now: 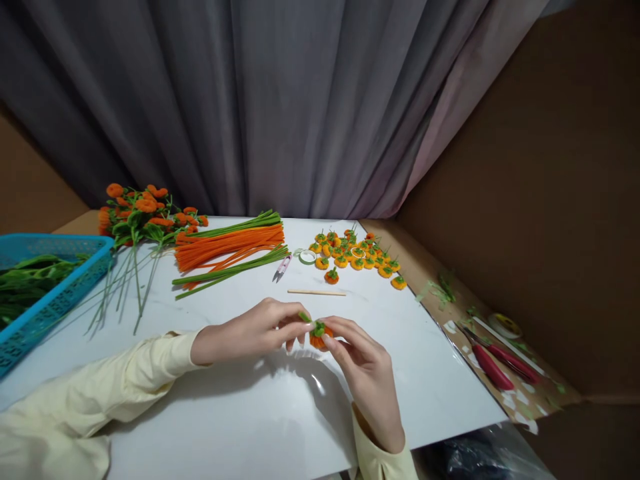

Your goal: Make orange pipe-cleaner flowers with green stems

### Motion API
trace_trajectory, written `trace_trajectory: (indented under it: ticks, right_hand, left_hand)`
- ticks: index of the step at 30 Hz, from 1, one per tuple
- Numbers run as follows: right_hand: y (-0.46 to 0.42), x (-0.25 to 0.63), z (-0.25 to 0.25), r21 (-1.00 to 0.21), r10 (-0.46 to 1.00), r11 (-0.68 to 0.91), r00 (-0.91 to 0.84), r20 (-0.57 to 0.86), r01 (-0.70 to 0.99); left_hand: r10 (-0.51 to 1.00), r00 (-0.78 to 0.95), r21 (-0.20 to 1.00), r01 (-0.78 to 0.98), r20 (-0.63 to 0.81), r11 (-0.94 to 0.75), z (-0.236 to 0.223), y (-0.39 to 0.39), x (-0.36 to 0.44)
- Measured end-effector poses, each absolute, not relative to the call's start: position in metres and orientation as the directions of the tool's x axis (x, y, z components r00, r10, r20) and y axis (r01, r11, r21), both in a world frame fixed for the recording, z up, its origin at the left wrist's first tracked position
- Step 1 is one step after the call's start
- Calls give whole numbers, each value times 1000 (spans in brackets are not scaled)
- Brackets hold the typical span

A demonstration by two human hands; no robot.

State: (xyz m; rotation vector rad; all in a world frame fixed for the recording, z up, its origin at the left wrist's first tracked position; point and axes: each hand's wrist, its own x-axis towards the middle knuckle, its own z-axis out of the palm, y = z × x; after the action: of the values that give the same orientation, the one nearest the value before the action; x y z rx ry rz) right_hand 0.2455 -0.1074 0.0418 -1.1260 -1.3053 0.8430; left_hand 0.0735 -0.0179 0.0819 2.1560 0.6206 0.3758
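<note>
Between my two hands, above the white table, is a small orange pipe-cleaner flower head [318, 341] with green pipe cleaner on its top. My left hand [265, 327] pinches the green pipe cleaner [304, 317], whose short end sticks up past the fingers. The orange rim is gripped by the thumb and fingers of my right hand [361, 353]. Just beyond the hands lies a thin wooden stick [317, 292]. Farther back are small thread snips [283, 268] and a roll of tape [307, 257].
Orange pipe cleaners [230, 248] lie in a bundle with green ones [235, 270]. Several small flower heads [357, 263] cluster at back right. Finished orange flowers [146, 205] and a blue basket [55, 293] of green leaves are left. Red-handled pliers [493, 367] lie on cardboard at right.
</note>
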Motion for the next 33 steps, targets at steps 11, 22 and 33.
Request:
trace_trajectory:
  ticks: [11,22,33]
  right_hand:
    - [-109,247,37,-870,881,399,142,451,291]
    - [-109,248,33,-769,805,511,100,585,385]
    - [-110,251,35,-943,917,301,229,327,143]
  left_hand:
    - [588,806,940,149,65,-308,71,-20,80]
    - [519,694,693,40,499,-720,59,-26,81]
    - [481,693,682,-20,536,-731,50,-24,85]
